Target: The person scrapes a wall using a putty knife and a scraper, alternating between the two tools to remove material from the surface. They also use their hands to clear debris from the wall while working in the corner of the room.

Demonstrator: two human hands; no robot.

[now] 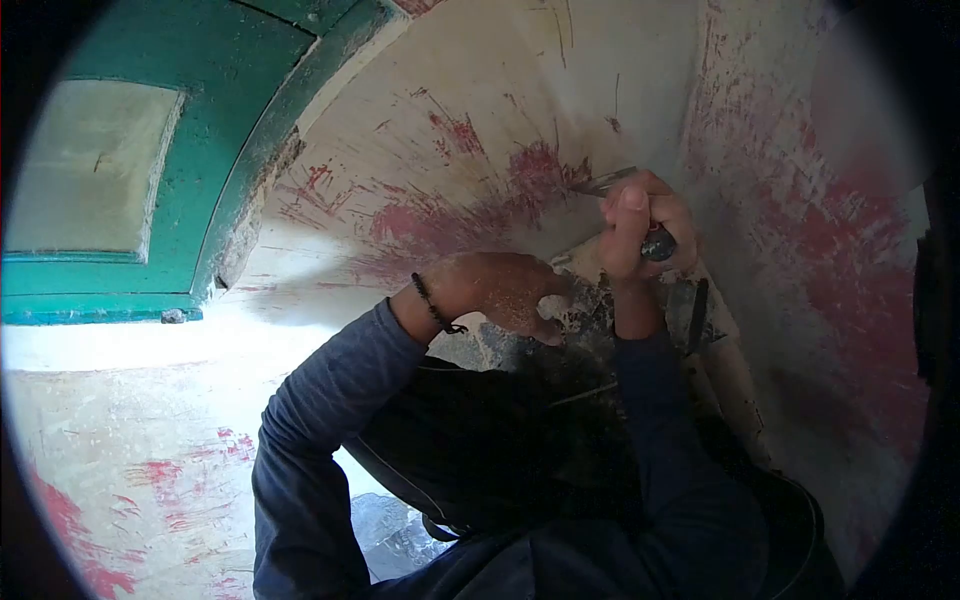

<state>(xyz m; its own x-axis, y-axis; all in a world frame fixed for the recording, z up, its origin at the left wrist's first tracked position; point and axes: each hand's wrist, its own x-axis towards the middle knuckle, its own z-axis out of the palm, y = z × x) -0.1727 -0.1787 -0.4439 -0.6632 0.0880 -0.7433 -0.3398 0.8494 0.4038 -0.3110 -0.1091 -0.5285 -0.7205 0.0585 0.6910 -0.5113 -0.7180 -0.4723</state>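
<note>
Scuffed red-and-white wall (440,130) everywhere, green door (235,70) at its upper-left edge. Dark sleeves (335,370) block the murky lower middle. Some dark thing (935,305) at far right is cut off, no clue what. Left hand (505,290): fingers apart. Right hand (650,225): fingers clamped round a bladed tool (605,182), handle mostly hidden, tip by a red patch (537,168); can't tell if touching.

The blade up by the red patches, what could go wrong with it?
The blade could slip and nick the right hand, since its bare fingers sit very close to the metal. It might also gouge the wall, which already shows many scratches around the red patches. And dust might fly about: the bare left hand is already speckled with pale bits.
</note>
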